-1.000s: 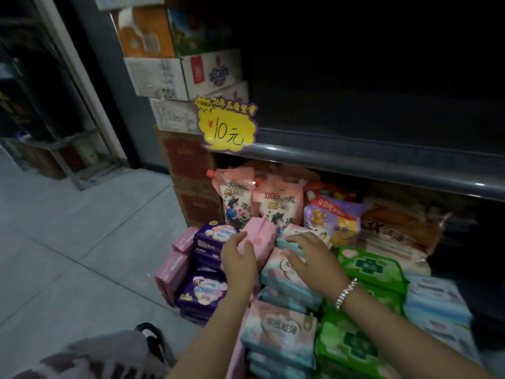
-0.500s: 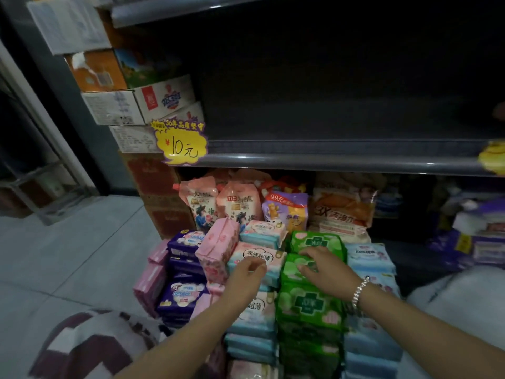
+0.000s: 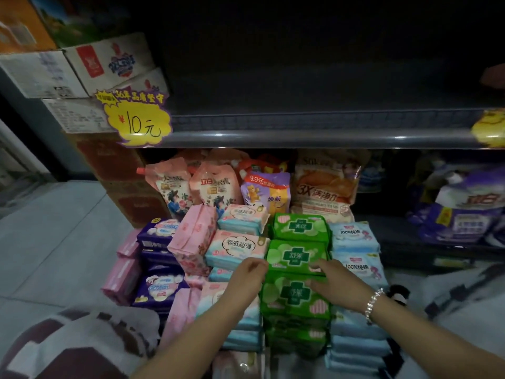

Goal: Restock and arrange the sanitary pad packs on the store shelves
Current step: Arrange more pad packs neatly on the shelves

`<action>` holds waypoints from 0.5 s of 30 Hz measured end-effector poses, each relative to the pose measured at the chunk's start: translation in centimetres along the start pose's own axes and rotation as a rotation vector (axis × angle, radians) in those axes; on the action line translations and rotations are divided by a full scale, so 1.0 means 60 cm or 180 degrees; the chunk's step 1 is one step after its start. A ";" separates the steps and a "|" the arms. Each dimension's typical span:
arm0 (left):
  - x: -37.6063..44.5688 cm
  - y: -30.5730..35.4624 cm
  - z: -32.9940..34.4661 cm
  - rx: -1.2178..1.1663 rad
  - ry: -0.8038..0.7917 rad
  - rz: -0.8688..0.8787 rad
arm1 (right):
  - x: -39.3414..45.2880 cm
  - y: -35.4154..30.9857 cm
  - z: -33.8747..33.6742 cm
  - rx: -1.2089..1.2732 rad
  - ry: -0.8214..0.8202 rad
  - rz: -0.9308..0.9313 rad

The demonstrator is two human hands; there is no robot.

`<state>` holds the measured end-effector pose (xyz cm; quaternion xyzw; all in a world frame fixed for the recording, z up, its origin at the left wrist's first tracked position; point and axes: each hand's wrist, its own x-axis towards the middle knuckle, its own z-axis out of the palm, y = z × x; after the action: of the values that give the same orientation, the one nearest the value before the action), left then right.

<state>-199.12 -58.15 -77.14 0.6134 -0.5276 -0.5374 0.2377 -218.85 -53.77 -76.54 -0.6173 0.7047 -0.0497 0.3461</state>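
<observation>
Purple packs [image 3: 159, 287] and pink packs [image 3: 195, 242] stand at the pile's left edge. The left hand [image 3: 247, 277], fingers curled, rests at the left end of the green pack [image 3: 296, 255]; whether it pinches it, I cannot tell. The pack lies crosswise between both hands. The right hand [image 3: 337, 285], fingers curled, seems to grip its right end. Blue packs [image 3: 355, 265] crowd the right; the dark shelf [image 3: 300, 136] above looks bare.

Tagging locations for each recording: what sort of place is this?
Most likely a small shop aisle: a handwritten yellow price tag clipped to a shelf edge, stacked sanitary pad packs and detergent refill pouches.
</observation>
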 end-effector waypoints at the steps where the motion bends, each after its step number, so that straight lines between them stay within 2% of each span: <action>1: 0.007 -0.001 0.006 0.0052 0.0007 0.0012 | 0.003 0.002 0.002 0.0015 0.0022 0.0034; 11: 0.039 -0.037 0.029 0.0597 0.0043 -0.0137 | 0.022 0.024 0.016 0.0152 0.0034 0.0271; 15: 0.040 -0.051 0.036 0.0877 0.0018 0.0059 | 0.021 0.041 0.015 0.0362 0.0022 0.0358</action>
<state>-200.18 -58.71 -81.42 0.6369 -0.6014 -0.4559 0.1576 -220.41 -53.98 -79.00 -0.5559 0.7355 -0.0722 0.3804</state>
